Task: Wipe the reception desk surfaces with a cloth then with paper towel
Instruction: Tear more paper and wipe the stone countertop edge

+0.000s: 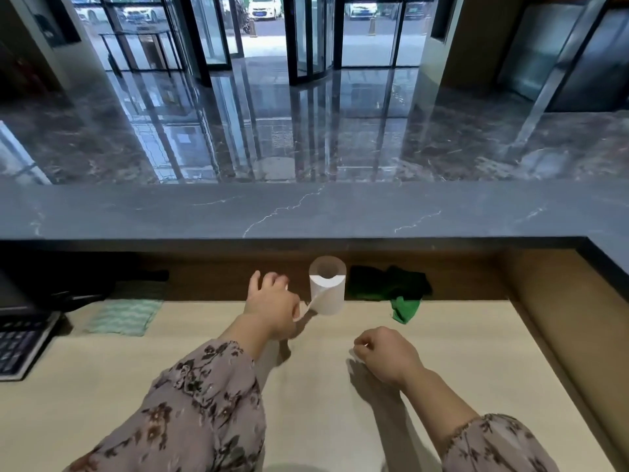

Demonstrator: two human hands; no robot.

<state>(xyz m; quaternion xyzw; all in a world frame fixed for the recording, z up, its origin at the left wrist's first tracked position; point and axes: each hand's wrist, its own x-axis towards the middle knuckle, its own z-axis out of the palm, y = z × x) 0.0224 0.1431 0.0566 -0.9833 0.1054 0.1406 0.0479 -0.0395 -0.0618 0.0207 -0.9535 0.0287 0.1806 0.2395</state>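
A white paper towel roll [327, 289] stands upright at the back of the pale lower desk [323, 420]. Its loose tail [308, 310] trails left and forward to the edge of my left hand [270, 306]. That hand hovers just left of the roll with fingers relaxed and spread, gripping nothing. My right hand [386, 356] is curled in front of the roll and pinches a small white piece of paper towel [355, 350]. A dark green cloth [391, 287] lies crumpled right of the roll. The grey marble upper counter [306, 209] runs across behind.
A light green patterned cloth [124, 313] lies at the left of the lower desk. A black keyboard [20, 342] and dark equipment sit at the far left. A wooden side wall [561, 318] bounds the desk on the right. Beyond the counter lies a glossy lobby floor.
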